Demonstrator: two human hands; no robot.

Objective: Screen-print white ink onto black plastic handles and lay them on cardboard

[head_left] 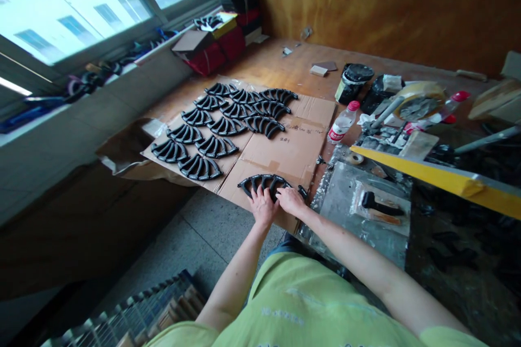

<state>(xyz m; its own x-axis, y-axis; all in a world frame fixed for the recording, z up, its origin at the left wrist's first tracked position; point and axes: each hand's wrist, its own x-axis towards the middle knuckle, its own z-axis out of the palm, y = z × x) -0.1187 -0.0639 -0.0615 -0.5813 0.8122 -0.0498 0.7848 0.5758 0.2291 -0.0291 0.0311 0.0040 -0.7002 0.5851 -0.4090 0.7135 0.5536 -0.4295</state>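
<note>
A row of curved black pieces [255, 180], set side by side in a fan, lies near the front edge of a flattened cardboard sheet [280, 153]. My left hand [264, 207] rests on the row's near side with its fingers apart. Beside it, my right hand [290, 200] has its fingers curled on the right part of the row, closed on a black piece mostly hidden beneath it. A separate small black piece [302, 191] lies just right of that hand. Farther back on the cardboard, several similar fans [215, 146] are laid out in rows.
Right of the cardboard stand a red-capped bottle [343, 123] and a black-stained tub [353, 82]. A grey board [345, 190] carries a black curved part [380, 204]. A yellow-edged bar [427, 171] crosses at right. Boxes [207, 59] sit by the window; a wire rack [134, 312] stands below left.
</note>
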